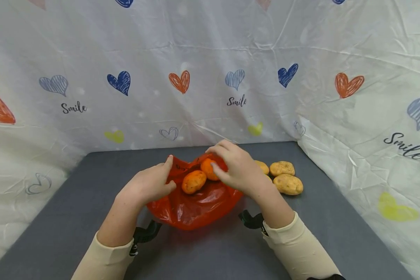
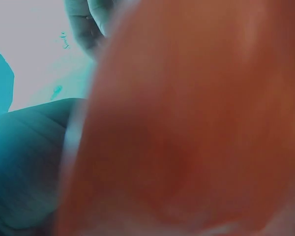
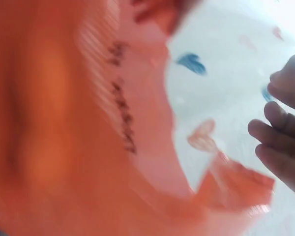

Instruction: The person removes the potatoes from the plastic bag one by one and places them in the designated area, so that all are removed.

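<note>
A red plastic bag (image 1: 199, 212) lies spread on the table between my hands, its mouth facing up. Inside it show two potatoes, a left one (image 1: 194, 182) and a right one (image 1: 209, 169). My left hand (image 1: 148, 182) holds the bag's left rim; the bag's film covers some of its fingers in the wrist views. Over the right side of the bag hovers my right hand (image 1: 236, 167), thumb and fingers apart. In the right wrist view, that hand's relaxed fingers (image 3: 280, 142) stand away from the film, with nothing between them.
Several loose potatoes (image 1: 287, 184) lie on the grey table (image 1: 91, 217) just right of my right hand, partly behind my forearm. A white sheet printed with hearts (image 1: 147, 112) hangs at the back and both sides.
</note>
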